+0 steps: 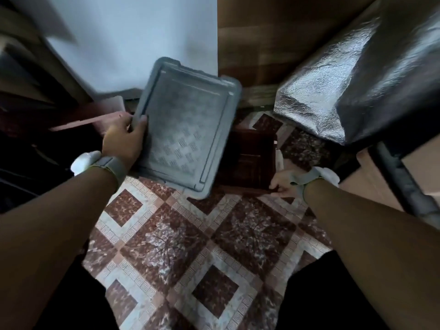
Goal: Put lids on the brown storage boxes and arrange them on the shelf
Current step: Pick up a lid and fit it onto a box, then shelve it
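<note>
A grey rectangular lid (185, 132) with a patterned face is held tilted above the floor. My left hand (123, 139) grips its left edge, thumb over the rim. To the right, a dark brown storage box (247, 160) sits open on the tiled floor, partly covered by the lid. My right hand (283, 184) holds the box's near right corner, fingers curled on its rim. Both wrists wear grey bands.
A pinkish flat piece (95, 117) lies at the left by dark furniture. A silver foil-covered bulk (333, 86) and a dark pole (404, 182) stand at the right. A white wall (133, 44) and a wooden panel (273, 36) rise behind. Patterned floor tiles (190, 246) spread in front.
</note>
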Motion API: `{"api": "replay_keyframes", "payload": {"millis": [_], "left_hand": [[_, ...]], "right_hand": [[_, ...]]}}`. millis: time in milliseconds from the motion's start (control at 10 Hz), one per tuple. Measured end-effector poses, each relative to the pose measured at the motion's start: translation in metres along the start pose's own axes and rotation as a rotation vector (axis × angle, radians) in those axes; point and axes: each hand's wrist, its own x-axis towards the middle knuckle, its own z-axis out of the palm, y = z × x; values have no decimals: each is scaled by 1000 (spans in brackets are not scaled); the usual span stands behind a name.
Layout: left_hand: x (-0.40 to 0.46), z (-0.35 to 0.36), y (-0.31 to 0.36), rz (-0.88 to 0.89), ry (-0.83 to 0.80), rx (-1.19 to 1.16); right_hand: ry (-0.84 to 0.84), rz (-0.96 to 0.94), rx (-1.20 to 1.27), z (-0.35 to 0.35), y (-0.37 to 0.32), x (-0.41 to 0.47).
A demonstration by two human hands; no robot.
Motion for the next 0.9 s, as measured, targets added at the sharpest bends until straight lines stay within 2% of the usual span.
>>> {"api": "replay_keyframes", "payload": {"millis": [100,200,300,400,500,600,700,800,900], "left_hand": [[-4,13,13,169,-193,58],[-16,35,23,261,-380,137],[-18,44,25,327,-464,187],[-17,47,30,384,-527,148],[-19,47,39,396,-475,204],[-21,52,45,283,-268,162],[-13,62,31,-52,-230,219],[-11,67,10,-350,-392,93],[-11,71,-10,-342,-528,-8]], "right_hand": [[-149,100,-65,8,-3,-7],[33,-139,-139,3,-9,-20],[178,-312,102,-5,-17,-19],[13,-312,257,-5,-17,-25],[5,-428,74,-1,-15,-25],[90,-435,21,1,-17,-25],[126,-349,49,8,-17,-21],[115,-284,20,13,-18,-15],[143,-324,-266,16,-18,-8]]}}
